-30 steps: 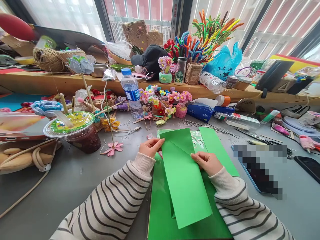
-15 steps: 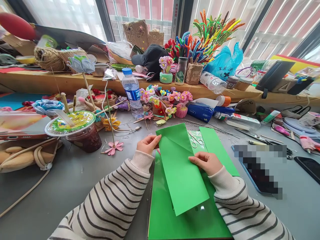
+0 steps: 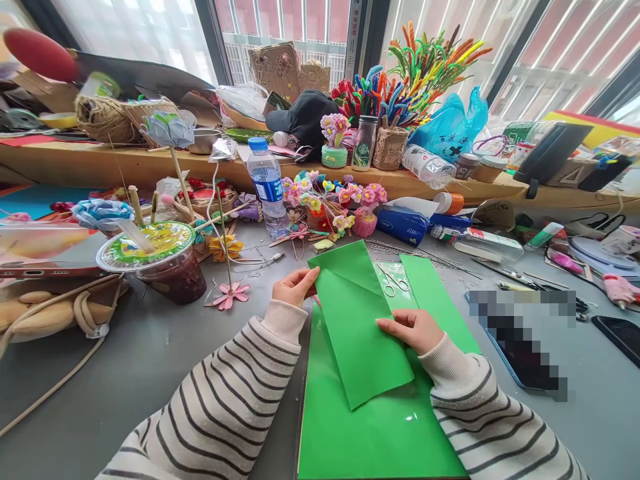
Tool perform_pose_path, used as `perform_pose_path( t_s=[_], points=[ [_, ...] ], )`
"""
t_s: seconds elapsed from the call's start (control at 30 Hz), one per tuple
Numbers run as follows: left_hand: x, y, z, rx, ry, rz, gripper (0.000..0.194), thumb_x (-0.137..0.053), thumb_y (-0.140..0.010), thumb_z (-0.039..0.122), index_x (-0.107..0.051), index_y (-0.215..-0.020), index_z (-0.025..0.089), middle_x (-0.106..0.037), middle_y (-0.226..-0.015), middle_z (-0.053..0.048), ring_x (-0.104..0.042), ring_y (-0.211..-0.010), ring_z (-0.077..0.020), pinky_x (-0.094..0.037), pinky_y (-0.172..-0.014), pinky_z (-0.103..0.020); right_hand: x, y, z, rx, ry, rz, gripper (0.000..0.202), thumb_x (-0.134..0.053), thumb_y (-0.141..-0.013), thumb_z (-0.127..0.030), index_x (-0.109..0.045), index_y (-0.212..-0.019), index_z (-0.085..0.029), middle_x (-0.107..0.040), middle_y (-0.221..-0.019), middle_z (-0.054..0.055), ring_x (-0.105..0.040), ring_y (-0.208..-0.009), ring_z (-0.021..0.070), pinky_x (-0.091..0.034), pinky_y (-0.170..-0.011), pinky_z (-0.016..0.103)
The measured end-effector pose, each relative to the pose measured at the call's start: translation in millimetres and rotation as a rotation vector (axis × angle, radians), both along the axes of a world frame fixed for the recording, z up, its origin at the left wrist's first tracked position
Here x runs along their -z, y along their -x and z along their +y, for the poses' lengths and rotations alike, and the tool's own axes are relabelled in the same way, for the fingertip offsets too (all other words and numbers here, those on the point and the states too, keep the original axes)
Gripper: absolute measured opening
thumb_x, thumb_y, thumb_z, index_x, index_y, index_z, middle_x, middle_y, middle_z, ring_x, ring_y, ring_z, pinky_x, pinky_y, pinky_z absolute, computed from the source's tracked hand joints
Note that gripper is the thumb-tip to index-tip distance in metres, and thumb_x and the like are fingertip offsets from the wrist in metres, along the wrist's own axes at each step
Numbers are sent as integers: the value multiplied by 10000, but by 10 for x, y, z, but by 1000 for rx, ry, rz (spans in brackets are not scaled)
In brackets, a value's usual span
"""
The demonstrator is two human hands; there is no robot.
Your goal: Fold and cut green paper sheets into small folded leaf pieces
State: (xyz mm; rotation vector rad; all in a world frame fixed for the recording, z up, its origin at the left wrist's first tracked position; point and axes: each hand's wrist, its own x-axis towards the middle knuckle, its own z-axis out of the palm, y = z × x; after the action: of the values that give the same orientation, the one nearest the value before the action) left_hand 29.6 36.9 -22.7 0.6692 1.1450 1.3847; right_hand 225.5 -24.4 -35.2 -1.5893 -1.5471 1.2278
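A folded green paper (image 3: 363,333) is held up between my hands, tilted, with a diagonal crease near its top. My left hand (image 3: 295,287) pinches its upper left edge. On its right edge, lower down, my right hand (image 3: 413,330) grips it with the thumb in front; the other fingers are partly hidden behind. Below it lies a green board (image 3: 370,447) with a glossy clear cover. Small scissors (image 3: 393,280) rest just behind the paper, beside a green paper strip (image 3: 437,300) on the right.
Left on the grey table (image 3: 175,387) are a lidded drink cup (image 3: 170,273) and a pink flower (image 3: 230,295). A water bottle (image 3: 267,190) and crochet flowers (image 3: 313,193) stand behind. A phone (image 3: 520,347) lies right. Craft supplies crowd the wooden ledge (image 3: 225,172).
The green paper's lower end has risen slightly, and its top edge has shifted a little up and left. Both hands keep their hold. The whole view has shifted slightly.
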Motion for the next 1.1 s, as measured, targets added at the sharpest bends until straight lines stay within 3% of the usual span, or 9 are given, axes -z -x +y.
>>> perform_pose_path(
  t_s=[0.3, 0.5, 0.77, 1.1],
  points=[
    [12, -4, -1, 1, -7, 5, 224, -693, -424, 242, -586, -573, 114, -567, -476, 28, -521, -431, -73, -443, -449, -175, 17, -30, 12, 92, 37, 45, 437, -561, -548, -481, -275, -401, -184, -176, -424, -78, -189, -395, 48, -160, -386, 211],
    [-11, 5, 2, -34, -21, -16, 228, -695, -416, 237, -581, -571, 116, -577, -488, 26, -531, -443, -75, -455, -462, -180, -21, -37, 15, 94, 9, 48, 343, -585, -534, -444, -408, -437, -167, -273, -405, -75, -241, -402, 53, -189, -395, 209],
    [-6, 85, 56, -40, -1, -4, 246, -693, -422, 257, -583, -597, 126, -577, -510, 28, -534, -452, -79, -458, -481, -196, -11, -41, 2, 120, 87, 138, 307, -631, -468, -423, -480, -522, -160, -410, -438, -58, -345, -408, 62, -269, -391, 202],
    [-31, 125, 85, -97, -24, -57, 225, -694, -430, 226, -585, -596, 121, -584, -509, 24, -535, -449, -74, -455, -479, -190, -1, -82, 28, 99, 114, 154, 268, -644, -489, -354, -529, -616, -148, -493, -508, -40, -424, -448, 76, -334, -425, 210]
  ],
)
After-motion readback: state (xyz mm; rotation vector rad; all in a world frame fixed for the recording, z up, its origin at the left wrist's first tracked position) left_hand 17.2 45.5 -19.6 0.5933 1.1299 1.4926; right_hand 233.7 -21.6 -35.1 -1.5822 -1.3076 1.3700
